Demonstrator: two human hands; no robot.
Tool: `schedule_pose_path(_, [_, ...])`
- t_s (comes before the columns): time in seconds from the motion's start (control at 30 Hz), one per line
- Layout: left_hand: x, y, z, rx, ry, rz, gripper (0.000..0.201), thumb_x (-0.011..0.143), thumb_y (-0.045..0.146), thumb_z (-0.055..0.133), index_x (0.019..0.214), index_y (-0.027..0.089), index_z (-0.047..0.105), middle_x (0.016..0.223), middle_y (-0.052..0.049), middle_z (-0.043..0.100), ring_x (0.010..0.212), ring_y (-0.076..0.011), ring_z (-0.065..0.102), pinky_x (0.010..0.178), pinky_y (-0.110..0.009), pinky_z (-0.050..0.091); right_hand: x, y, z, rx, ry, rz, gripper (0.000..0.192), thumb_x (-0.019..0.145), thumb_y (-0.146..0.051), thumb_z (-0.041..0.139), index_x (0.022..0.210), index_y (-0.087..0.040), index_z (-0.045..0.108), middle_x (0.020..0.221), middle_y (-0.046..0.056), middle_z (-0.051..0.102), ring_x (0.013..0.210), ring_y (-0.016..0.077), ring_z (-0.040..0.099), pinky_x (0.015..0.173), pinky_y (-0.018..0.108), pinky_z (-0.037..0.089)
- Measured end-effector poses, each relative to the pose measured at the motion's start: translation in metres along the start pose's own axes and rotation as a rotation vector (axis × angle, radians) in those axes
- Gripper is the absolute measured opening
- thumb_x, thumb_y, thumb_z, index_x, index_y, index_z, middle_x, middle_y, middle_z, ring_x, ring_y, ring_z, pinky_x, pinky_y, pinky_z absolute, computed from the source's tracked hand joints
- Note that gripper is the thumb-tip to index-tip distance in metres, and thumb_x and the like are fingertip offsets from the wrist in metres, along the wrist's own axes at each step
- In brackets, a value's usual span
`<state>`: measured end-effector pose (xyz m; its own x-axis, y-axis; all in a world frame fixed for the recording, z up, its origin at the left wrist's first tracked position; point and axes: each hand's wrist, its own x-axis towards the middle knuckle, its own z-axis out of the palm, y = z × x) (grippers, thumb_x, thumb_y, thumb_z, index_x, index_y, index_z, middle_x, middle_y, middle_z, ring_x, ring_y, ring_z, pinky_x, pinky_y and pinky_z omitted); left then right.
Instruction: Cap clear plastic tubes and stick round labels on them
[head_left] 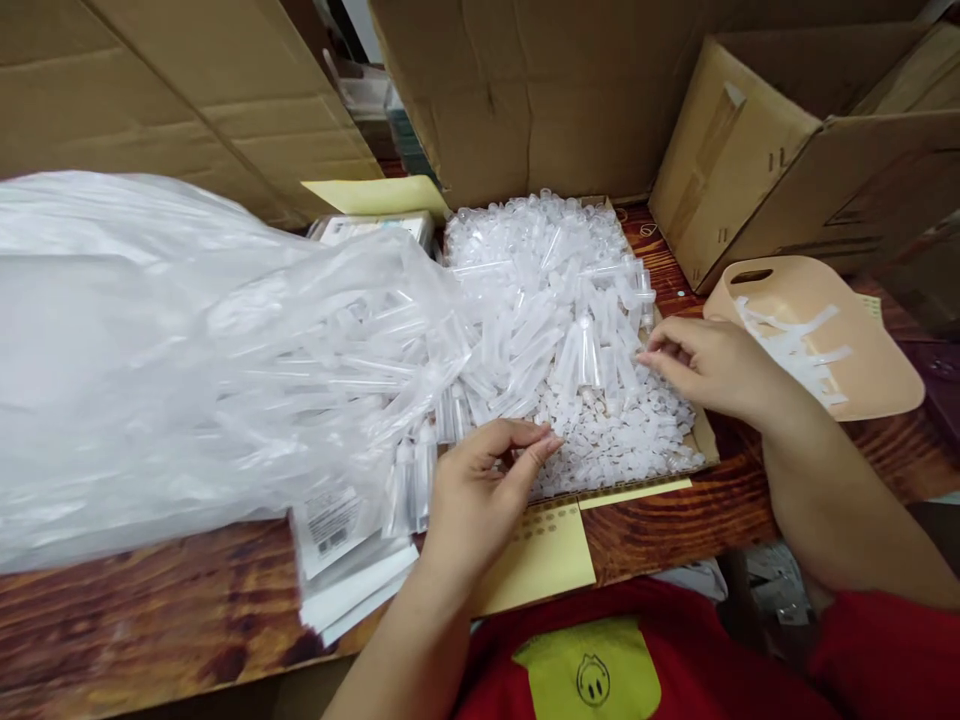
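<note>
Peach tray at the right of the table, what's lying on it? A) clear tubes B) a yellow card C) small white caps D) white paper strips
D: the peach tray carries a few white paper strips; the clear tubes and small white caps sit in the flat cardboard tray by the right hand, and the left hand is nearer its front edge.

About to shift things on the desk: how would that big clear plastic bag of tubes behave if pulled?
The bag looks thin and crinkled, so probably floppy. Its mouth lies open toward the tube pile, so tubes would likely slide out.
</note>
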<state>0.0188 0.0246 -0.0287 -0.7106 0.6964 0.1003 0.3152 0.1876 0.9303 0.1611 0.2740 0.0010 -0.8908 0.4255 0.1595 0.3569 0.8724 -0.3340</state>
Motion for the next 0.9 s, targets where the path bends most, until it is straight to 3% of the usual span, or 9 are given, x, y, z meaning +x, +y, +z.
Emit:
schedule_pose_path(0.1, [-0.001, -0.004, 0.002, 0.232, -0.046, 0.17, 0.005, 0.091, 0.023, 0.073, 0.088, 0.021, 0.077, 0.09, -0.001, 0.08, 0.083, -0.0169, 0.076, 0.074, -0.028, 0.06, -0.001, -0.014, 0.011, -0.055, -0.098, 0.088, 0.033, 0.09, -0.051, 0.067, 0.095, -0.021, 0.053, 0.07, 0.002, 0.064, 0.058, 0.0189, 0.057, 0.055, 0.03, 0.035])
schedule_pose_path(0.27, [-0.005, -0.005, 0.009, 0.511, -0.032, 0.551, 0.009, 0.095, 0.013, 0.064, 0.097, 0.016, 0.072, 0.092, -0.005, 0.078, 0.084, -0.0194, 0.074, 0.075, -0.032, 0.059, -0.002, -0.017, 0.028, -0.113, -0.025, -0.066, 0.016, 0.092, -0.033, 0.06, 0.093, -0.021, 0.049, 0.074, 0.004, 0.062, 0.062, 0.0198, 0.056, 0.059, 0.03, 0.037])
schedule_pose_path(0.4, [-0.013, -0.001, 0.017, 0.61, -0.158, 0.768, 0.017, 0.099, 0.01, 0.053, 0.104, 0.013, 0.068, 0.095, -0.007, 0.076, 0.079, -0.0196, 0.07, 0.068, -0.034, 0.055, -0.001, -0.006, 0.029, -0.05, 0.03, -0.101, 0.019, 0.096, -0.039, 0.059, 0.098, -0.021, 0.054, 0.07, 0.002, 0.061, 0.061, 0.0202, 0.056, 0.061, 0.032, 0.038])
schedule_pose_path(0.6, [-0.023, -0.003, 0.023, 0.737, -0.243, 0.774, 0.023, 0.101, 0.008, 0.044, 0.102, 0.013, 0.065, 0.091, -0.007, 0.071, 0.074, -0.0189, 0.063, 0.064, -0.035, 0.05, -0.002, -0.004, 0.026, -0.037, 0.191, -0.111, 0.02, 0.101, -0.042, 0.056, 0.101, -0.023, 0.062, 0.073, 0.002, 0.066, 0.066, 0.0216, 0.06, 0.068, 0.036, 0.044])
schedule_pose_path(0.73, [-0.025, -0.004, 0.027, 0.741, -0.256, 0.747, 0.021, 0.099, 0.008, 0.045, 0.098, 0.013, 0.065, 0.093, -0.008, 0.069, 0.077, -0.0203, 0.061, 0.067, -0.037, 0.049, -0.001, -0.009, 0.023, -0.065, 0.222, -0.307, 0.016, 0.103, -0.031, 0.055, 0.091, -0.024, 0.062, 0.083, 0.004, 0.071, 0.074, 0.023, 0.065, 0.075, 0.039, 0.045])
schedule_pose_path(0.9, [-0.024, -0.009, 0.03, 0.767, -0.196, 0.652, 0.017, 0.1, 0.012, 0.049, 0.104, 0.012, 0.065, 0.095, -0.009, 0.068, 0.084, -0.0235, 0.06, 0.071, -0.039, 0.048, -0.002, -0.025, 0.007, 0.043, 0.159, -0.488, 0.007, 0.098, -0.022, 0.063, 0.093, -0.026, 0.063, 0.081, 0.002, 0.07, 0.072, 0.0217, 0.063, 0.07, 0.039, 0.044])
